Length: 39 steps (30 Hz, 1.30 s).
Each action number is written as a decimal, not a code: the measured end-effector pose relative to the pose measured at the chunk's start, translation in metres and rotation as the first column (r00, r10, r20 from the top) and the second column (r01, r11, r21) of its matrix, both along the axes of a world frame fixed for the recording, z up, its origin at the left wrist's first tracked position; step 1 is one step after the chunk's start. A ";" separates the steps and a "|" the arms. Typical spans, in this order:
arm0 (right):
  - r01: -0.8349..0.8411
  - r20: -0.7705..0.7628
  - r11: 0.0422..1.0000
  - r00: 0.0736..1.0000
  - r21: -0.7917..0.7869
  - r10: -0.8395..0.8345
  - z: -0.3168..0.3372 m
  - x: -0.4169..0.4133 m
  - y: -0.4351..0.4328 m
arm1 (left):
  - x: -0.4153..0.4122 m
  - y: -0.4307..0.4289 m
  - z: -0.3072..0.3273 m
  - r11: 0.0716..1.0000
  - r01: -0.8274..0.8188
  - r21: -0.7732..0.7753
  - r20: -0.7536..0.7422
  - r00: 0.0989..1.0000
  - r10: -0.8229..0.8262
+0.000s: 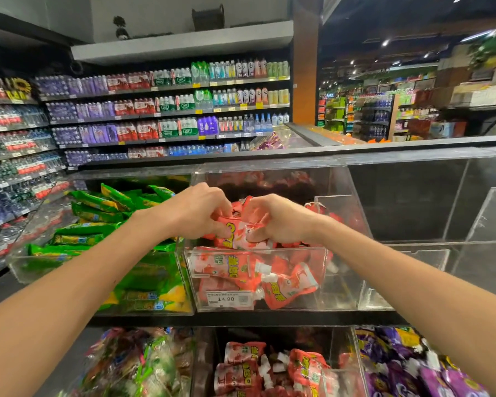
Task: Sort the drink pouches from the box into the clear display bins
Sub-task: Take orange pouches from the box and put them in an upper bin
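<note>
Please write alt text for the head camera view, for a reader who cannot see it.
The left hand and right hand grip red drink pouches over a clear display bin that holds more of them. The bin to its left holds green pouches; shelves of bottled drinks stand behind.

A bunch of red-and-white drink pouches (pixel 235 229) is gripped from both sides by the left hand (pixel 198 213) and the right hand (pixel 275 222), just above the open top of the middle clear bin (pixel 304 285). Inside that bin, more red pouches (pixel 229 267) lie tumbled against the front wall, their white spouts pointing different ways. The left clear bin (pixel 20 267), just beside it, holds green pouches (pixel 98 213) stacked mostly flat. On the tier below, a lower clear bin (pixel 358 365) holds a heap of red spouted pouches (pixel 249 365).
</note>
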State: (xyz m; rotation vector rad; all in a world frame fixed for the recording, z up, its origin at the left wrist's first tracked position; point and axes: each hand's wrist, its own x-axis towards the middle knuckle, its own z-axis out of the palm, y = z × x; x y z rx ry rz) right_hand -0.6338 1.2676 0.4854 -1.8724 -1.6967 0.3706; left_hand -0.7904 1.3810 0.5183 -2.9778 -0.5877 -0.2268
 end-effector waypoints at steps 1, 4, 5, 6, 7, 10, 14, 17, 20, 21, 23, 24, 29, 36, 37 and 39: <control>0.011 0.081 0.999 0.997 0.032 -0.013 -0.002 -0.003 0.005 | 0.000 0.002 -0.003 0.998 -0.017 0.057 -0.022 1.000 0.019; 0.061 0.170 0.994 0.982 0.095 -0.077 -0.007 -0.009 0.015 | 0.003 0.007 -0.016 0.986 -0.054 0.158 -0.082 0.994 0.068; 0.081 0.182 0.991 0.978 0.102 -0.099 -0.009 -0.009 0.017 | 0.006 0.009 -0.021 0.985 -0.060 0.160 -0.097 0.992 0.077; 0.102 0.197 0.989 0.973 0.106 -0.122 -0.012 -0.009 0.020 | 0.008 0.011 -0.023 0.987 -0.073 0.146 -0.107 0.990 0.089; 0.122 0.213 0.987 0.967 0.107 -0.143 -0.014 -0.010 0.022 | 0.009 0.013 -0.024 0.989 -0.086 0.123 -0.110 0.989 0.100; 0.161 0.229 0.980 0.956 0.120 -0.185 -0.021 -0.011 0.023 | 0.016 0.013 -0.023 0.990 -0.091 0.105 -0.148 0.983 0.106; 0.193 0.170 0.974 0.962 0.121 -0.212 -0.022 -0.013 0.019 | 0.017 0.022 -0.028 0.995 -0.070 0.068 -0.175 0.981 0.081; 0.258 0.111 0.958 0.956 0.128 -0.272 -0.022 -0.014 0.017 | 0.012 0.028 -0.030 0.997 -0.035 0.063 -0.118 0.992 0.043; 0.325 0.030 0.929 0.942 0.175 -0.335 -0.019 -0.017 0.009 | 0.000 0.022 -0.031 1.000 -0.007 0.013 0.004 1.000 0.007; 0.335 0.007 0.920 0.939 0.205 -0.343 -0.018 -0.019 0.002 | -0.004 0.017 -0.032 1.000 -0.017 -0.011 0.035 0.999 0.018; 0.334 -0.015 0.904 0.939 0.265 -0.343 -0.016 -0.025 -0.020 | -0.010 0.004 -0.034 0.998 -0.055 -0.016 0.068 0.996 0.056; 0.326 -0.015 0.898 0.942 0.295 -0.337 -0.017 -0.028 -0.034 | -0.013 -0.003 -0.035 0.997 -0.072 -0.002 0.081 0.994 0.072; 0.272 -0.045 0.878 0.960 0.394 -0.278 -0.028 -0.019 -0.134 | -0.014 -0.061 -0.035 0.992 -0.125 0.009 0.303 0.946 0.116; 0.427 -0.181 0.750 0.902 0.505 -0.392 -0.127 0.035 -0.347 | 0.064 -0.278 -0.093 0.970 0.155 -0.185 0.512 0.858 -0.039; 0.487 -0.224 0.735 0.872 0.472 -0.434 -0.148 0.044 -0.384 | 0.086 -0.312 -0.112 0.946 0.221 -0.238 0.508 0.858 -0.073; 0.635 -0.300 0.677 0.773 0.373 -0.559 -0.189 0.061 -0.459 | 0.133 -0.380 -0.153 0.864 0.351 -0.360 0.507 0.851 -0.134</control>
